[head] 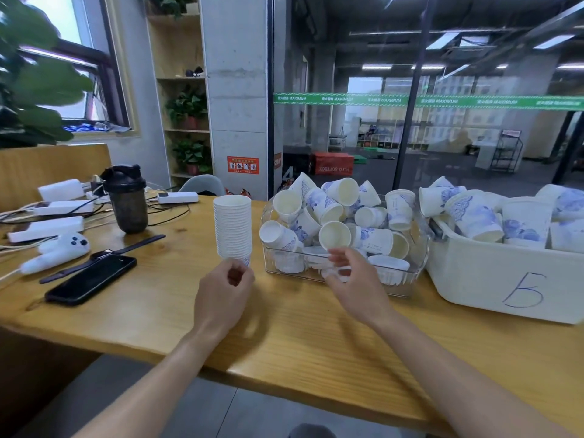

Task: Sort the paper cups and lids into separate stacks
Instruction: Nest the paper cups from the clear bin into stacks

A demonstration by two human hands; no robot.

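Observation:
A tall stack of nested white paper cups [233, 229] rises in mid-table, and my left hand [226, 290] is closed around its base. To its right a clear plastic bin [407, 281] holds several loose white-and-blue cups [335, 237] with white lids [390, 263] lying at its bottom. My right hand [350, 279] is at the bin's front wall, its fingers pinched on a blurred white lid [339, 273]. A white tub marked with a blue "5" [493, 279] at the right is full of more cups [480, 216].
On the left of the wooden table [300, 339] lie a black phone [91, 279], a watch strap, a white controller [57, 251], a dark shaker bottle [128, 200], power strips and cables. The table's front edge runs diagonally near my forearms.

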